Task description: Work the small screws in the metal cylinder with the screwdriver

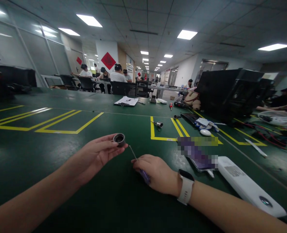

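Between the fingers and thumb of my left hand (pixel 104 148) is a short grey cylindrical collar (pixel 119 139), its dark round opening facing up toward me. My right hand (pixel 155 171), with a watch on its wrist, is closed around a screwdriver (pixel 145 177) that has a purple handle. The thin metal shaft points up and left, its tip just below and right of the collar and seemingly apart from it. Beyond my hands, inside a yellow tape outline, lies a small metal part with a thin stem (pixel 159 124).
On the green table (pixel 90 207), a phone (pixel 198 153) and a long white device (pixel 250 186) lie to my right. Farther off are a white oval object (pixel 205 132), a clipboard with papers (pixel 126 101), and a big black case (pixel 228 92). Several people sit at tables behind.
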Motion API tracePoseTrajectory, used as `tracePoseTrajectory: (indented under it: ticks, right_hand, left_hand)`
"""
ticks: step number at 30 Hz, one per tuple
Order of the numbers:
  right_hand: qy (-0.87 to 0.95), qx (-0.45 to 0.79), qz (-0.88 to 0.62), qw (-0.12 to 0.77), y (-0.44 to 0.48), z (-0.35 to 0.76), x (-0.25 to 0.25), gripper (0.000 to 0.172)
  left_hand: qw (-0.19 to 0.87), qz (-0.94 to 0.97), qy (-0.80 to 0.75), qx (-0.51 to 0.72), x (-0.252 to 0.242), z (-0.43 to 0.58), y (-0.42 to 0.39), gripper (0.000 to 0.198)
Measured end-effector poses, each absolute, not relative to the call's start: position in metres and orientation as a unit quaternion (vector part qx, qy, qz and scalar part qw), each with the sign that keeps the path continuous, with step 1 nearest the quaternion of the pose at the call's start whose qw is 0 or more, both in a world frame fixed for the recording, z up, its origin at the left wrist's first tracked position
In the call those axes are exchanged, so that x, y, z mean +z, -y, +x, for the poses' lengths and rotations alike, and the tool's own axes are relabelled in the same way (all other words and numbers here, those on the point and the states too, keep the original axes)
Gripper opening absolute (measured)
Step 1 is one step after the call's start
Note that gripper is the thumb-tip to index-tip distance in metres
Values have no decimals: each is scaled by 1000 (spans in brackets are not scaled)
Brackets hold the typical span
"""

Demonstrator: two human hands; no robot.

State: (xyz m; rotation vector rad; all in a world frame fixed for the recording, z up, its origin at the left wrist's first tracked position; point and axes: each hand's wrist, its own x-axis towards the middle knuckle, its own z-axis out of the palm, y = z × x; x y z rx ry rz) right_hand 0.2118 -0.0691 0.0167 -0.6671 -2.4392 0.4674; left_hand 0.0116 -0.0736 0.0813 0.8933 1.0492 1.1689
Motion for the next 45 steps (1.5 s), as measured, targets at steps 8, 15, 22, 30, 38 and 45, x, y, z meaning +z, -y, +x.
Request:
tracePoseTrajectory:
  ticks: [8,15,22,30,38,45]
  right_hand:
    - [559,544,-394,486,80,216,19,29]
    - [531,565,-400,489,74,217,5,29]
    - [590,497,-437,462,75,218,6,29]
    - [775,233,-425,406,94,214,15,22]
    - [804,194,-317,465,104,216,13,11]
    - [868,159,-224,413,109,217,14,22]
  left_hand:
    - [612,358,-483,514,71,21,78,28]
    - [610,376,-495,491,63,7,79,28]
    - [612,387,-495,480,64,7,80,29]
    - [592,428,-505,459,59,8,83,28]
    - [578,460,-518,432,56,11,87,30]
    - [537,507,-530,416,53,15,91,33]
